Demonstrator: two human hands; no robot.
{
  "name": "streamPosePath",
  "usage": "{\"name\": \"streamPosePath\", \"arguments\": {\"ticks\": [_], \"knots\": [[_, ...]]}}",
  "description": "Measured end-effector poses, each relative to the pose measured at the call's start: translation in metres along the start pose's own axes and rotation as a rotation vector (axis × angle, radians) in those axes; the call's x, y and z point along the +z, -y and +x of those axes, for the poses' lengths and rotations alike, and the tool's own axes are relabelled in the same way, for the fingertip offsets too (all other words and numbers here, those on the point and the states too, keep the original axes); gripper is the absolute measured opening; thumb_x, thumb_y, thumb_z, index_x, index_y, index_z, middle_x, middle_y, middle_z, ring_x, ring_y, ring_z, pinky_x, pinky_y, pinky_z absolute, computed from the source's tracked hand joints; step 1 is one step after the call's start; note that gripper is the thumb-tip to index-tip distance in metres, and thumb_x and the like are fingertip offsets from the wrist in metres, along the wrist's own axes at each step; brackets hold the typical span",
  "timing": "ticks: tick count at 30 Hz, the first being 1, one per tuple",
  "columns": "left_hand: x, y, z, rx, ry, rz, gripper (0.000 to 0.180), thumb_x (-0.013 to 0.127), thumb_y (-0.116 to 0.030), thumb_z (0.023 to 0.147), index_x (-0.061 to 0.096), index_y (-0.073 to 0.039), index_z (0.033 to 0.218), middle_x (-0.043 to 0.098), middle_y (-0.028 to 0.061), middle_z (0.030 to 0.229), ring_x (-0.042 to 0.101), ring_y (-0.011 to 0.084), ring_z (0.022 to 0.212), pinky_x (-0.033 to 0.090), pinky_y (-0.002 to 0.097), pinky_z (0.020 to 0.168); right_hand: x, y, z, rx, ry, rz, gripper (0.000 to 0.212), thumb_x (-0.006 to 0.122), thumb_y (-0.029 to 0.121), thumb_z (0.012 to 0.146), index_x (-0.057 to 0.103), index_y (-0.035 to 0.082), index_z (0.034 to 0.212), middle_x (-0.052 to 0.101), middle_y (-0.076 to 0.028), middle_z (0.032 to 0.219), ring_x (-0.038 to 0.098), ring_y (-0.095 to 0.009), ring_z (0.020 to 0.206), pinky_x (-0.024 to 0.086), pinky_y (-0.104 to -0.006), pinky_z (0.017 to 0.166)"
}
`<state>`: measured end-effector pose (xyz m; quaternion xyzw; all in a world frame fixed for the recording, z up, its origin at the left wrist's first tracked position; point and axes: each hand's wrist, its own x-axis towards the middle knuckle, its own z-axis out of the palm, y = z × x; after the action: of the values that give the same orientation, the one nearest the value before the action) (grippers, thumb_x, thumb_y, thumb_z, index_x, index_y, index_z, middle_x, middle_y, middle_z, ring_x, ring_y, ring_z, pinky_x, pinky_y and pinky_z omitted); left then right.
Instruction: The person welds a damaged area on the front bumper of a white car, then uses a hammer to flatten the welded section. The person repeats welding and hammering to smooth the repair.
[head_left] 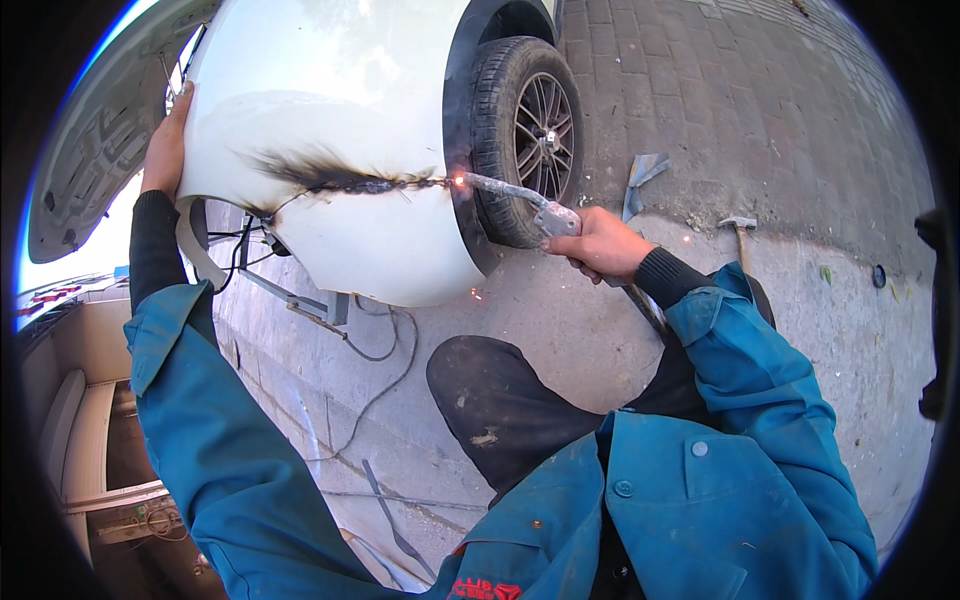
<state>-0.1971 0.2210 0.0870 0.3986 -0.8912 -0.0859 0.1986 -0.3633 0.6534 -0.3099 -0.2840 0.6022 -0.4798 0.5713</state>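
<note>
My right hand (598, 245) grips a silvery welding torch (520, 194) whose tip glows orange with sparks at the edge of a white car fender (340, 90). A black, scorched seam (340, 180) runs leftward across the fender from the tip. My left hand (166, 145) is pressed flat against the fender's left edge, fingers wrapped around the rim. Both arms wear blue jacket sleeves over black cuffs. My dark-trousered knee (495, 400) is bent below the fender.
The car's wheel (530, 130) with a spoked rim stands right behind the torch. A hammer (740, 228) and a bent metal scrap (640, 178) lie on the paved ground to the right. Black cables (385, 350) and thin metal strips (395, 520) trail on the concrete below.
</note>
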Motion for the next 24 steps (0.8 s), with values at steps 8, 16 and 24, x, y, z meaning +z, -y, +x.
{"name": "streamPosePath", "arguments": {"ticks": [8, 16, 24], "knots": [[-0.0008, -0.0016, -0.0008, -0.025, 0.004, 0.004, 0.100, 0.047, -0.084, 0.100, 0.064, 0.003, 0.147, 0.075, 0.0188, 0.127, 0.071, 0.0233, 0.110, 0.051, 0.0332, 0.101, 0.0004, 0.0050, -0.0035, 0.008, -0.001, -0.004, 0.034, 0.077, 0.031, 0.102, 0.063, 0.004, 0.086, 0.058, -0.001, 0.063, 0.056, -0.011, 0.048, 0.047, -0.0296, 0.043], [-0.0008, -0.0005, 0.0004, -0.043, 0.015, -0.015, 0.100, 0.047, -0.084, 0.100, 0.066, 0.003, 0.145, 0.075, 0.0185, 0.126, 0.071, 0.0233, 0.109, 0.051, 0.0329, 0.100, 0.0009, 0.0053, -0.0040, 0.000, -0.001, -0.004, 0.034, 0.077, 0.030, 0.102, 0.064, 0.003, 0.087, 0.058, -0.002, 0.063, 0.056, -0.011, 0.047, 0.047, -0.0292, 0.043], [0.0001, -0.0036, -0.0027, -0.041, 0.009, -0.013, 0.101, 0.047, -0.085, 0.099, 0.064, 0.002, 0.148, 0.075, 0.0181, 0.126, 0.071, 0.0230, 0.110, 0.051, 0.0328, 0.101, 0.0009, 0.0005, -0.0010, 0.004, -0.006, 0.002, 0.032, 0.078, 0.029, 0.101, 0.065, 0.003, 0.087, 0.057, -0.001, 0.063, 0.055, -0.011, 0.047, 0.046, -0.0287, 0.043]]}}
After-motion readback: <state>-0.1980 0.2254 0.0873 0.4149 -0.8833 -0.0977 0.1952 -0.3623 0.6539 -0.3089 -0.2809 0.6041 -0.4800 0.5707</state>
